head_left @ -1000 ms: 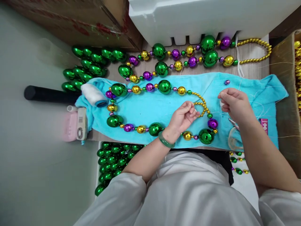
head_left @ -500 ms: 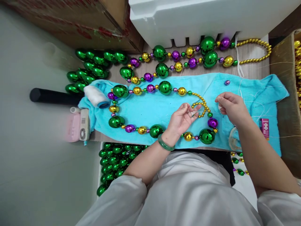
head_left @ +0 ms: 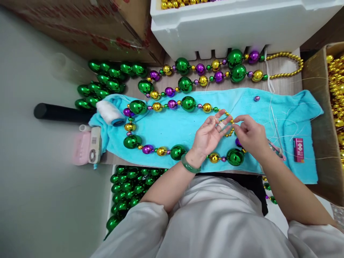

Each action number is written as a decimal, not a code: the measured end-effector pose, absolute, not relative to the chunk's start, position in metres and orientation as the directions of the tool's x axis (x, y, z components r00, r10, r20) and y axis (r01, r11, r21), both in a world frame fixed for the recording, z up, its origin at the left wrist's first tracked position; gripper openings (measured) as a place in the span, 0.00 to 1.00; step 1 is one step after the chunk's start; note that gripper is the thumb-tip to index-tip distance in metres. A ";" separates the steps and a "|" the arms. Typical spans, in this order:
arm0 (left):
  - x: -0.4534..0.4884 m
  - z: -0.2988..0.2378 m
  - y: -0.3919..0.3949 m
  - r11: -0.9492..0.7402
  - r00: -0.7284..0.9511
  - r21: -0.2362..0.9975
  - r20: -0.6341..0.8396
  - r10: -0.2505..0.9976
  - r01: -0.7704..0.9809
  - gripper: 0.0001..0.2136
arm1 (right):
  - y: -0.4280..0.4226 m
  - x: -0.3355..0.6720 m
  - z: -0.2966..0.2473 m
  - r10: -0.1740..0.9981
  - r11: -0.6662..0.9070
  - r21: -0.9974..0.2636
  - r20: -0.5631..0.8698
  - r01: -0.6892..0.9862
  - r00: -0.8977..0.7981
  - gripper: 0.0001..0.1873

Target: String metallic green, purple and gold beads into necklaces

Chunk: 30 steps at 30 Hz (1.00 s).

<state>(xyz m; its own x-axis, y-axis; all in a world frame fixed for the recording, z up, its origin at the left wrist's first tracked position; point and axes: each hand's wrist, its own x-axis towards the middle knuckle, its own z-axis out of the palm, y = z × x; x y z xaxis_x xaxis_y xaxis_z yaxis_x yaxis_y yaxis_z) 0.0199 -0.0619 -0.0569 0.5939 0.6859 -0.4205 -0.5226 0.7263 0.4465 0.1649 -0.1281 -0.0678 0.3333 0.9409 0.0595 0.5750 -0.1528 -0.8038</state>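
A necklace of green, gold and purple beads (head_left: 172,104) lies in a loop on a turquoise towel (head_left: 166,125). My left hand (head_left: 208,136), a green bangle on its wrist, has its fingers partly spread over the necklace's small gold beads (head_left: 229,115). My right hand (head_left: 249,136) meets it there, thumb and forefinger pinched together at those gold beads and the thin white thread. What exactly the pinch holds is too small to make out. A loose purple bead (head_left: 257,98) rests on the towel beyond the hands.
A second bead necklace (head_left: 215,71) lies behind the towel below a white foam box (head_left: 242,25). Loose green beads (head_left: 107,79) are piled at left and below the table (head_left: 129,186). A thread spool (head_left: 110,111), a pink device (head_left: 86,147), a small red box (head_left: 299,149) and a carton of gold beads (head_left: 335,96) surround the work.
My right hand moved left from beside the purple bead to meet my left hand at the gold beads. My left hand's fingers opened somewhat. The view shifted slightly.
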 end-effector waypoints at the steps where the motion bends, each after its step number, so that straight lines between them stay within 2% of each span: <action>1: 0.021 -0.056 -0.063 0.719 0.599 0.463 -0.404 0.691 -0.518 0.08 | -0.129 0.161 -0.068 0.946 -0.145 -0.786 0.068 0.600 0.318 0.08; 8: 0.023 -0.056 -0.068 0.695 0.631 0.540 -0.343 0.696 -0.474 0.08 | -0.130 0.147 -0.067 0.943 -0.157 -0.698 0.104 0.699 0.315 0.14; 12: 0.025 -0.052 -0.071 0.694 0.638 0.562 -0.341 0.690 -0.450 0.09 | -0.129 0.145 -0.065 0.941 -0.208 -0.672 0.060 0.711 0.332 0.13; 17: 0.027 -0.046 -0.073 0.720 0.627 0.533 -0.389 0.675 -0.444 0.10 | -0.125 0.144 -0.068 0.945 -0.229 -0.639 0.036 0.734 0.326 0.08; 24: 0.024 -0.047 -0.074 0.730 0.670 0.554 -0.366 0.646 -0.400 0.09 | -0.121 0.146 -0.077 0.909 -0.300 -0.539 0.089 0.787 0.408 0.08; 27: 0.023 -0.050 -0.074 0.730 0.697 0.558 -0.336 0.633 -0.395 0.08 | -0.122 0.147 -0.078 0.903 -0.297 -0.559 0.098 0.774 0.417 0.08; 30: 0.023 -0.050 -0.073 0.740 0.690 0.540 -0.353 0.632 -0.401 0.10 | -0.126 0.149 -0.072 0.922 -0.233 -0.679 0.074 0.697 0.381 0.08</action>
<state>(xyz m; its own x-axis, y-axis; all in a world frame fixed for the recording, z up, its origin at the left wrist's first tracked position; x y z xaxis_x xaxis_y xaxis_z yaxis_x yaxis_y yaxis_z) 0.0234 -0.0728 -0.0502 0.6902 0.6317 -0.3530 -0.4011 0.7400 0.5399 0.1492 -0.1259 -0.0721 0.3810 0.9216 0.0743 0.6965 -0.2332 -0.6786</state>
